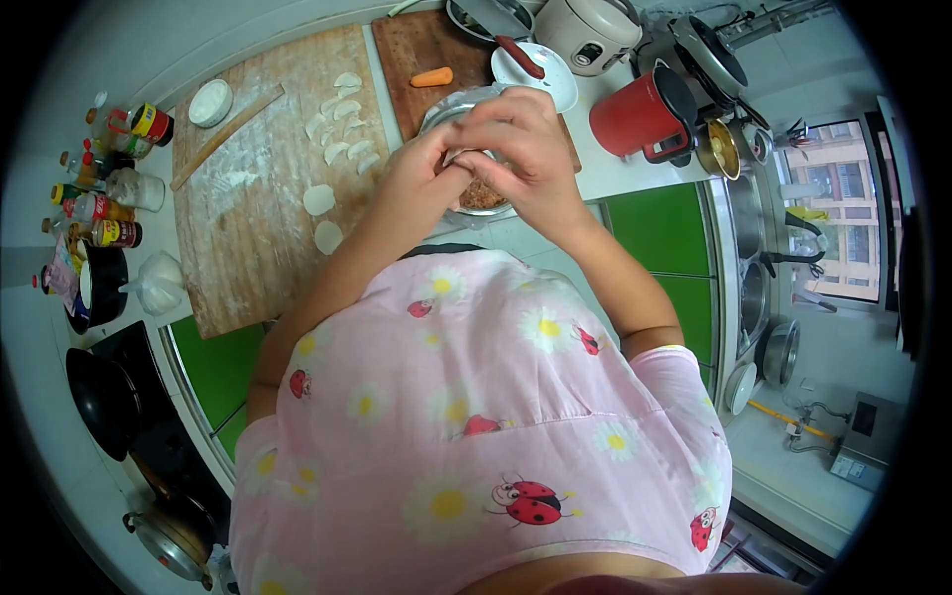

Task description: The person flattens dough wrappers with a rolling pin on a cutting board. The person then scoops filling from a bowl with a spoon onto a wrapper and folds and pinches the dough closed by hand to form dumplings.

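My left hand (428, 171) and my right hand (518, 145) meet above a metal bowl of minced filling (483, 194). Fingers of both are closed and pinched together around a dumpling, of which only a pale sliver of dough shows. The rest of it is hidden behind my fingers. Left of my hands, several folded dumplings (337, 153) lie on the floured wooden board (213, 253). Two flat round wrappers, one upper (318, 200) and one lower (328, 237), rest near my left forearm.
A rolling pin (226, 137) and a bowl of flour (210, 103) sit on the board. Beyond my hands are a carrot (431, 77) on a cutting board, a plate (555, 84), a rice cooker (587, 35) and a red pitcher (640, 114). Bottles (104, 206) line the left.
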Tool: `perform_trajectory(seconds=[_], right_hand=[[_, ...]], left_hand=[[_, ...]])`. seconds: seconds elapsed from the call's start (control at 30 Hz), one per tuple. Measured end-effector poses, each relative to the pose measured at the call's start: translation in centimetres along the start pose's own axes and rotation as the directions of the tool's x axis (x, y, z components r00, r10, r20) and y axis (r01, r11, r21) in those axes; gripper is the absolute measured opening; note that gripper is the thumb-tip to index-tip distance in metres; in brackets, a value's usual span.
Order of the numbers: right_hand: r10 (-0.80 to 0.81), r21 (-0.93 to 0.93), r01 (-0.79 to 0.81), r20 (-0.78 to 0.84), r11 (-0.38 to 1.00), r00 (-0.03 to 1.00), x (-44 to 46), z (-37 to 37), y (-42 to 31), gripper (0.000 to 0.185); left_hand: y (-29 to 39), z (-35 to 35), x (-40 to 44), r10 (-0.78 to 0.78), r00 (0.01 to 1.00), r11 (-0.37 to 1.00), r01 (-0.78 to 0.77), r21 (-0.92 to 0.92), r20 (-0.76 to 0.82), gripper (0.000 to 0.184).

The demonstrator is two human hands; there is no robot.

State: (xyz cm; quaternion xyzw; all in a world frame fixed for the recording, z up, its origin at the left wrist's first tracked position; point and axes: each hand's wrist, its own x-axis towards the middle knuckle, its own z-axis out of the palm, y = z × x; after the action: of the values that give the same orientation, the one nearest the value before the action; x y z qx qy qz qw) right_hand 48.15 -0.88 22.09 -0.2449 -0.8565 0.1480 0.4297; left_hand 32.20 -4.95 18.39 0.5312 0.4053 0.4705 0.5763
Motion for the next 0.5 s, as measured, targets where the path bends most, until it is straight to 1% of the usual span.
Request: perform_trajectory(seconds=[0.1,0.2,0.3,0.4,0.5], right_hand=[[0.027,0.039,-0.028,0.019,0.999,0.999,-0.6,0.1,0.7,0.012],[0.242,0.212,-0.225,-0.056,0.951,0.969,-0.9,0.5,0.7,0.008],[0.265,0.232,-0.238,-0.097,0.943,0.959,-0.7,1.0,0.0,0.007],[0.217,0.193,-0.203,-0.055,0.96,0.975,-1.0,1.3,0.5,0.009],[0.192,0.198,-0.175,-0.07,0.964,0.979,-1.3,1.2,1.1,0.01]], left_hand=[[0.6,0.1,-0.1,-0.039,0.999,0.999,0.039,-0.001,0.033,0.026],[0.7,0.6,0.0,-0.012,0.998,0.99,0.021,-0.137,0.065,0.027],[0.5,0.6,-0.1,-0.027,0.998,0.973,0.041,-0.228,0.061,0.031],[-0.1,0.7,0.1,-0.006,0.999,0.974,0.017,-0.227,0.047,0.033],[0.1,0.7,-0.1,-0.007,0.997,0.965,0.027,-0.26,0.075,0.032]])
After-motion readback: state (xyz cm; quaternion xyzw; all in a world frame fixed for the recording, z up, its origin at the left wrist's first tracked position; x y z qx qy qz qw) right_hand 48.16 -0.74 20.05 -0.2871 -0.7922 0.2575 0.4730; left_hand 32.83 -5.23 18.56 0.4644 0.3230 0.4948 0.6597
